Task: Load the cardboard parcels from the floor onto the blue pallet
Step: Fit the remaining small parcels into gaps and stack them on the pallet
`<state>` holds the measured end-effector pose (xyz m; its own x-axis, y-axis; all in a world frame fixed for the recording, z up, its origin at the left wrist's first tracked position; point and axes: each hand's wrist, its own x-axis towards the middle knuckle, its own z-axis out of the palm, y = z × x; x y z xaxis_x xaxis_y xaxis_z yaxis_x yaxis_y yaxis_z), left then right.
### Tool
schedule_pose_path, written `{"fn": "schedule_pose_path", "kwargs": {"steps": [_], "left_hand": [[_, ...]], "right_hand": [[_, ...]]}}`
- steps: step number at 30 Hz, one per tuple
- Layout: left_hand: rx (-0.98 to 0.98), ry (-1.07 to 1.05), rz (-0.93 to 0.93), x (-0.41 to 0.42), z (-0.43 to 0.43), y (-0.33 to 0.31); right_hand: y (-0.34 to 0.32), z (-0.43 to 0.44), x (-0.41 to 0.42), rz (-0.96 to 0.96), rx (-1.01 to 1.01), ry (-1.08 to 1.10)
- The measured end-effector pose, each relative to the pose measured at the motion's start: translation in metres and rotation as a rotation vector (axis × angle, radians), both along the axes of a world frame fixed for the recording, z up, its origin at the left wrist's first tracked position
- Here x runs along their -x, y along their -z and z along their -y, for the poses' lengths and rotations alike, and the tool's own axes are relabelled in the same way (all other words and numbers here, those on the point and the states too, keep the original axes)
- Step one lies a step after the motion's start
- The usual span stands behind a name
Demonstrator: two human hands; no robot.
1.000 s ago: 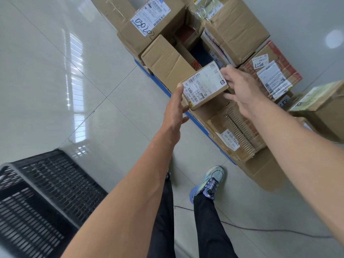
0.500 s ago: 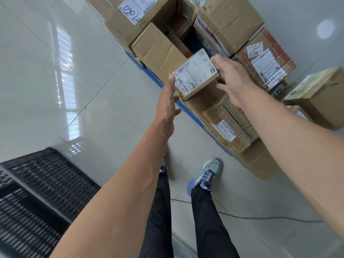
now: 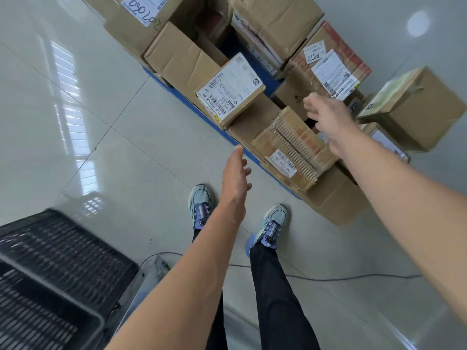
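Both grips are open and empty: left hand [image 3: 236,173], right hand [image 3: 326,117]. Small brown cardboard parcel (white label up) [image 3: 231,88] rests among stacked boxes on the blue plastic pallet [image 3: 177,93].

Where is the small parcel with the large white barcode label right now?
In the head view, the small parcel sits upper centre on the stacked boxes at the blue pallet's near edge, beyond the left hand; neither hand touches it.
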<state>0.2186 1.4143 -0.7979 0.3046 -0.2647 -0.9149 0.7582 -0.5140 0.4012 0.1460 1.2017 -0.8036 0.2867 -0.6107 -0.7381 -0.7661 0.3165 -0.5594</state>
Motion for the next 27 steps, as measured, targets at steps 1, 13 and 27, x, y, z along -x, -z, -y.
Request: {"fn": "schedule_pose_path", "kwargs": {"steps": [1,13,27], "left_hand": [[0.007,0.052,-0.036,0.013,0.004,0.001],[0.082,0.155,0.036,0.037,0.058,0.011],[0.097,0.641,0.218,-0.004,0.115,0.013]], "right_hand": [[0.003,0.0,0.01,-0.035,-0.005,-0.005],[0.01,0.001,0.059,-0.005,-0.092,0.028],[0.011,-0.003,0.093,0.125,-0.282,0.288]]}}
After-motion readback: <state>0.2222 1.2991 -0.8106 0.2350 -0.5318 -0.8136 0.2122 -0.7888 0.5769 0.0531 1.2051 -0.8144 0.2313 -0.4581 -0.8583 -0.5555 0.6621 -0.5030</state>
